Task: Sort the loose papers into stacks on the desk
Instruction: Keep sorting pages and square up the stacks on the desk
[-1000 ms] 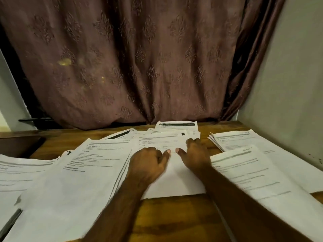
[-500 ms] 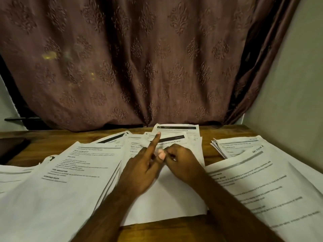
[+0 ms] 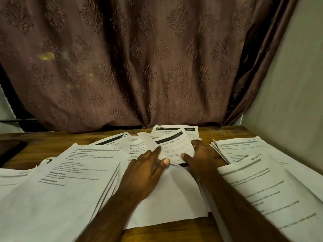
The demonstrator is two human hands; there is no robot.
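Brown patterned curtain [image 3: 139, 67] hangs behind the wooden desk [image 3: 43, 145], which carries white printed papers in stacks at left [image 3: 70, 180] and right [image 3: 262, 180]. Between the 2 hands a white sheet with a black header bar [image 3: 174, 145] is lifted (its near edge curling): the left hand [image 3: 145, 173] pinches it with thumb and fingers, the right hand [image 3: 201, 156] grips its right side.

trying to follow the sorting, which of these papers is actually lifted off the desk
The sheet with the dark header bar in the middle, held between both hands; its left corner curls up, while the other papers lie flat.
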